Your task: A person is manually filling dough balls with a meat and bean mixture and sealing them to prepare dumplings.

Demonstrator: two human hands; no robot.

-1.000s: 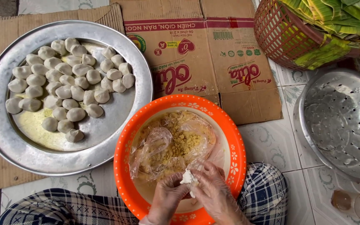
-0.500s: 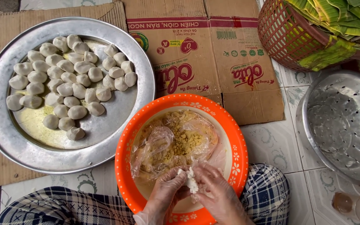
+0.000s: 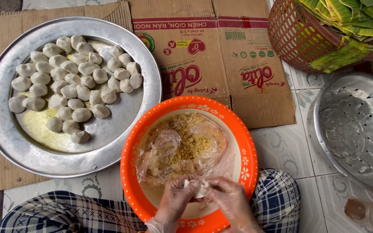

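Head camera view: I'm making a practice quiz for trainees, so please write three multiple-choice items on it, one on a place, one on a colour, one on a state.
1. Where does the round metal tray of pale dough balls lie?
A. left of the bowl
B. right of the bowl
C. inside the basket

2. What colour is the rim of the round plastic bowl?
A. blue
B. orange
C. green

3. What are the gloved left hand and right hand doing?
A. resting apart on the floor
B. lifting the tray
C. pinching a small white dough piece together

Answers:
1 A, the tray sits at the upper left on brown cardboard.
2 B, the rim is orange with white flowers.
3 C, both hands meet on the piece above the bowl.
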